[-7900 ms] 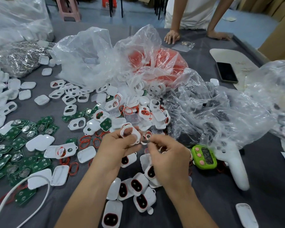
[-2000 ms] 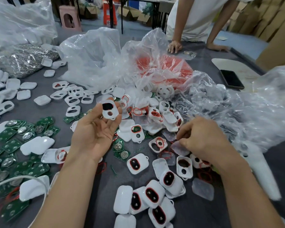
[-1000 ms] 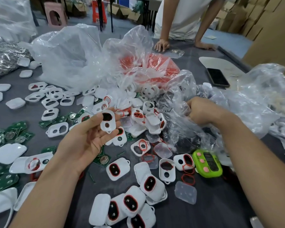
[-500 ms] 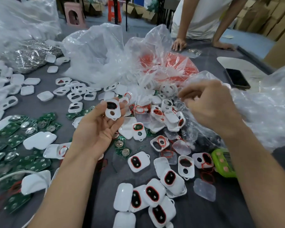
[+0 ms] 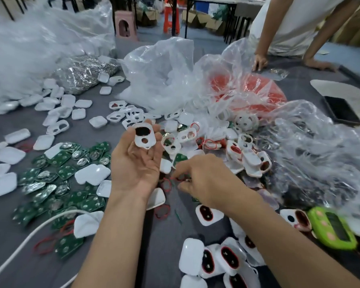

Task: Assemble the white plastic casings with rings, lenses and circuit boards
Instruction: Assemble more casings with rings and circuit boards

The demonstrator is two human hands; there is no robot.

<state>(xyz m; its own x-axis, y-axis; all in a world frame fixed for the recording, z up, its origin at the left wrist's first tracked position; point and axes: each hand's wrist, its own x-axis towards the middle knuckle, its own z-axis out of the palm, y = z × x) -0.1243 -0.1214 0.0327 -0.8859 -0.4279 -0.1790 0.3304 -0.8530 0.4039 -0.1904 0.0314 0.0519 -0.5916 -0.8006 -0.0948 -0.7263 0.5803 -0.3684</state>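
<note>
Evidently, a white casing (image 5: 144, 138) is pinched face-up in the left grip (image 5: 136, 163) to receive the red ring (image 5: 180, 178) apparently pinched off the bench (image 5: 87, 134) by the right grip (image 5: 208, 179).

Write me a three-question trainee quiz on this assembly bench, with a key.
1. True or false: the left hand holds a white casing at its fingertips.
2. The right hand reaches down at: A) the phone, B) loose red rings, C) the green timer.
3. Fill in: the green circuit boards lie on the person's ___ side.
Key: 1 true; 2 B; 3 left.
</note>
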